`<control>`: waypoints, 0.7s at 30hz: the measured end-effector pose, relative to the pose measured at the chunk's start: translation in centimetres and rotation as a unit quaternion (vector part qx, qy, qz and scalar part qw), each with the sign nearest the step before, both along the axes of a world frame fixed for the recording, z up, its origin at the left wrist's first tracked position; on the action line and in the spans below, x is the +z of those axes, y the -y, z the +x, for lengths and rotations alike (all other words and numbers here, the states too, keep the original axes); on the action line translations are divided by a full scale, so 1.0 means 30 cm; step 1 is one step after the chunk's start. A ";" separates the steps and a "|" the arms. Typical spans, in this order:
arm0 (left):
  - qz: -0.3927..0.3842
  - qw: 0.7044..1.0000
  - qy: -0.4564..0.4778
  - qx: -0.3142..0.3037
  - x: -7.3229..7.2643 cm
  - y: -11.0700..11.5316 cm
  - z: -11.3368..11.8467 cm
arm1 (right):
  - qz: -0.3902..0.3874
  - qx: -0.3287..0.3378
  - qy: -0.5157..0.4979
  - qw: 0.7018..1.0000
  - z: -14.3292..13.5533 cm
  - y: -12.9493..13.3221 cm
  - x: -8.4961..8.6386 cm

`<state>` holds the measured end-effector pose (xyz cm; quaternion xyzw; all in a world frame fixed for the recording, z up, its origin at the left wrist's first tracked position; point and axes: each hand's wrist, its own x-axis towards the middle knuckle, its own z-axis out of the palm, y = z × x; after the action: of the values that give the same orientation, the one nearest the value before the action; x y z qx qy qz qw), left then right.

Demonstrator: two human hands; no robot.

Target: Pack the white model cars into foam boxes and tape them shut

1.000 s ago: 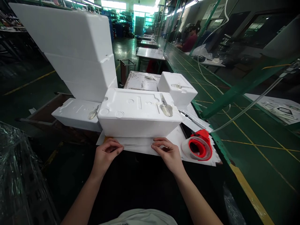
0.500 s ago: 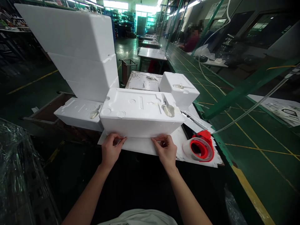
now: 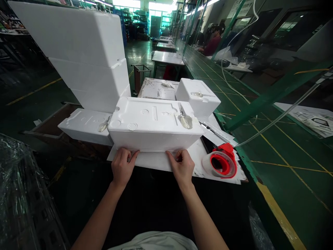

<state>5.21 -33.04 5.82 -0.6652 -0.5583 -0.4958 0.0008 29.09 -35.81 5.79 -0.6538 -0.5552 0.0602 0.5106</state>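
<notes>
A white foam box (image 3: pixel 153 140) lies lengthwise in front of me, with a clear bag holding a small item (image 3: pixel 185 119) in the recess on its top. At the left part of its lower front edge, my left hand (image 3: pixel 123 166) has curled fingers and a thumb against the edge. My right hand (image 3: pixel 182 167) does the same farther right, thumb pointing inward. Whether a thin strip lies under the thumbs, I cannot tell. Right of that hand sits a red tape dispenser (image 3: pixel 227 150) with a roll of clear tape (image 3: pixel 208 162).
Tall white foam boxes (image 3: pixel 85 45) are stacked at back left, with a lower foam box (image 3: pixel 83 125) before them. Another foam box (image 3: pixel 196 95) stands behind right. A utility knife (image 3: pixel 209 129) lies near the dispenser. A green post (image 3: pixel 273 99) slants at right; a person (image 3: pixel 212 41) sits beyond.
The thumbs have straightened and press at the box's lower edge, where they were pinched toward the fingers before. The view has shifted slightly; the box stays in place.
</notes>
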 end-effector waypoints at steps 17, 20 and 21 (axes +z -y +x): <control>-0.116 0.979 0.103 -0.135 0.061 0.070 0.068 | -0.104 0.242 -0.220 0.939 -0.042 -0.006 0.093; -0.132 0.970 0.190 -0.068 0.061 0.087 -0.007 | -0.073 0.127 -0.218 0.965 -0.001 0.024 0.083; -0.131 0.966 0.214 -0.057 0.063 0.096 -0.010 | -0.055 0.095 -0.216 0.970 -0.006 0.034 0.079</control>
<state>4.90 -35.93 7.71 -0.5687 -0.5664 -0.5484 -0.2347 28.91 -36.85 8.16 -0.5969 -0.4873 0.2786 0.5732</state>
